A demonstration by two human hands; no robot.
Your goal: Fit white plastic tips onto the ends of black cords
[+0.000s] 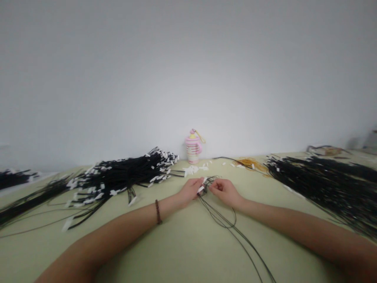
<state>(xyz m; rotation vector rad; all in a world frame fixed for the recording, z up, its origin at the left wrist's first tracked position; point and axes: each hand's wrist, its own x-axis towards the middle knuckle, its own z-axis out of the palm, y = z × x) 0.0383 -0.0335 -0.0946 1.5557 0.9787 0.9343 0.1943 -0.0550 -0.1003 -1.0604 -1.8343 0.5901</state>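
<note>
My left hand [190,192], with a beaded bracelet [158,212] on its wrist, is closed on thin black wires [226,225] that carry small white connectors [201,189]. Close beside it, my right hand [225,192] pinches at the same bunch with thumb and forefinger. The wires loop between the two hands, and their long ends trail over the table toward the lower right. Exactly which strand sits in the right fingertips is too small to make out.
Black wires with white connectors [126,173] lie heaped at the left, and more black wires [324,184] at the right. Loose white pieces [192,169] lie before a pink-and-white cup [193,149] by the wall. Yellow strands [251,163] rest on the green table [176,251].
</note>
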